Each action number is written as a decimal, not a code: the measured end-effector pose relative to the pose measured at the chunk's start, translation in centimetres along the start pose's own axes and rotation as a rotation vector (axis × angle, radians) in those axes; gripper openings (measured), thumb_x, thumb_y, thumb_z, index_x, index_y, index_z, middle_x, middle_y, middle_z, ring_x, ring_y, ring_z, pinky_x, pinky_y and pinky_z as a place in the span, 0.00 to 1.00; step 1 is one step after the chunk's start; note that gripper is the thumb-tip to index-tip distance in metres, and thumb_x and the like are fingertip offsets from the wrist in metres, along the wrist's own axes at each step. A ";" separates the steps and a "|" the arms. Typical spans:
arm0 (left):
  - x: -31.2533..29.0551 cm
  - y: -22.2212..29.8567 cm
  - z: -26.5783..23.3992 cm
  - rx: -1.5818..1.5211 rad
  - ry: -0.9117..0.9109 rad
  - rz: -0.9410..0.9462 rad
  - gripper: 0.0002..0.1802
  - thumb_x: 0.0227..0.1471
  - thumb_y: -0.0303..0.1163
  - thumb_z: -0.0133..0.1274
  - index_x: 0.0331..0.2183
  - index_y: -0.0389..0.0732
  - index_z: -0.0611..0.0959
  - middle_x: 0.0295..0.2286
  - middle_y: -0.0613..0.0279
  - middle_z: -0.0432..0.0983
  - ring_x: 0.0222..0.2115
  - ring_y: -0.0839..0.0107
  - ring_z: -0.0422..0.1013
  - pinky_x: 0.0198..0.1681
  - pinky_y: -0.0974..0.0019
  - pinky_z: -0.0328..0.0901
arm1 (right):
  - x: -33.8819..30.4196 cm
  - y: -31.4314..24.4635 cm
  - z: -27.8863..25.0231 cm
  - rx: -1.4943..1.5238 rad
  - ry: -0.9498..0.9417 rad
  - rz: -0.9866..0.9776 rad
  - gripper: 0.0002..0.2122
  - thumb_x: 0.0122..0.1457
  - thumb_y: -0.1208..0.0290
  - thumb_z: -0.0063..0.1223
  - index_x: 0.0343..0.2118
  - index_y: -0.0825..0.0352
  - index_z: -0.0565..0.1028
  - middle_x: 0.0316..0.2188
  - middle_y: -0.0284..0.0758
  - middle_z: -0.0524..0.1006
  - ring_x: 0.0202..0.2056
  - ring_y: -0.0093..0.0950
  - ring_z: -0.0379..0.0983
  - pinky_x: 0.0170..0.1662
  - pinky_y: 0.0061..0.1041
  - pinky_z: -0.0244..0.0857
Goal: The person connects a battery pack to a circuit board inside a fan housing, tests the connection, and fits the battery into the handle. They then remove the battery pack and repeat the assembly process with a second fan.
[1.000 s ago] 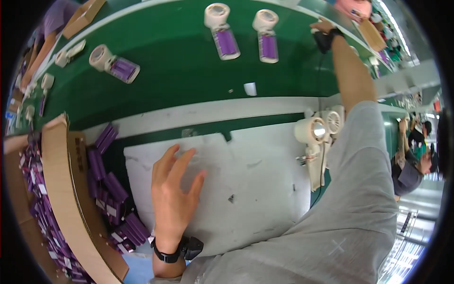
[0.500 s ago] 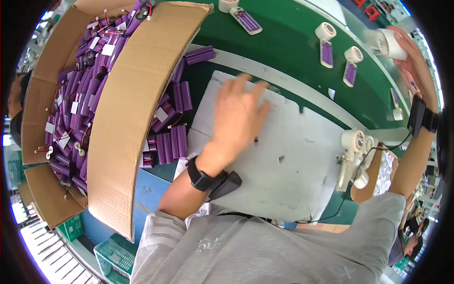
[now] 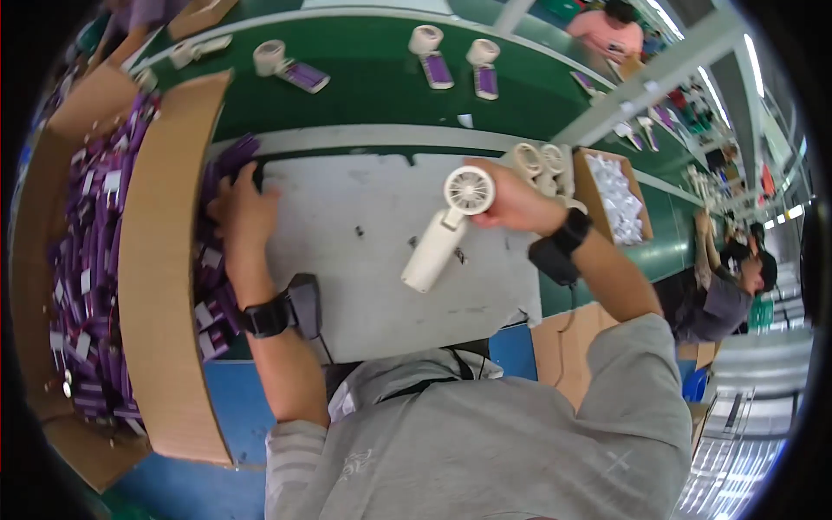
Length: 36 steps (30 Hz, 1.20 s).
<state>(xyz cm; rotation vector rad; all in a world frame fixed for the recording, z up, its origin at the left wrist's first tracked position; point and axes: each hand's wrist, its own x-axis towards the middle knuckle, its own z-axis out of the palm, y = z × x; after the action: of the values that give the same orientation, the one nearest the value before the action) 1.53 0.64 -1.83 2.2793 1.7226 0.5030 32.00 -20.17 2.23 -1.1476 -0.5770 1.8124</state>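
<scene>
We find the right hand [image 3: 513, 196] closed round the fan [image 3: 442, 232] near its head, long axis slanting down-left above the mat [image 3: 347, 299]. The left hand [image 3: 244, 224] is nearer the packs [image 3: 237, 153], fingers part-curled among them; its grip we cannot tell.

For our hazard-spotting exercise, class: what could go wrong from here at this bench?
The right hand grips the white handheld fan by its head, so the free handle might swing or slip. The left hand is at loosely piled purple battery packs beside the cardboard box; they could slide. The thin cord below the right wristband might snag.
</scene>
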 end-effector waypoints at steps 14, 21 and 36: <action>2.3 -3.1 0.9 -0.181 -0.087 0.176 0.30 0.38 0.18 0.55 0.49 0.40 0.77 0.46 0.43 0.73 0.46 0.54 0.70 0.50 0.60 0.63 | -2.1 -0.1 2.5 -0.437 0.071 -0.241 0.24 0.57 0.53 0.57 0.47 0.68 0.69 0.34 0.34 0.75 0.26 0.21 0.73 0.26 0.20 0.67; 2.7 -1.9 0.2 -0.339 0.069 0.234 0.25 0.43 0.16 0.55 0.47 0.37 0.78 0.42 0.50 0.75 0.38 0.62 0.73 0.45 0.65 0.66 | 2.8 -2.0 5.9 -1.212 0.805 -0.447 0.28 0.46 0.47 0.62 0.37 0.74 0.74 0.27 0.46 0.77 0.25 0.41 0.76 0.29 0.34 0.70; -6.5 8.3 -1.0 -1.526 -0.312 0.283 0.06 0.56 0.25 0.53 0.32 0.40 0.71 0.29 0.67 0.69 0.28 0.75 0.69 0.33 0.70 0.69 | 1.2 2.3 8.8 -0.562 0.222 -0.656 0.18 0.58 0.59 0.57 0.42 0.71 0.72 0.22 0.37 0.76 0.24 0.30 0.76 0.29 0.26 0.69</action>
<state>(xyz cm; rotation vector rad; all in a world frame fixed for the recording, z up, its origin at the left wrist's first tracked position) 6.84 -7.89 1.49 1.2687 0.4042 0.9678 23.04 -19.60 4.02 -1.2954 -1.2108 0.9677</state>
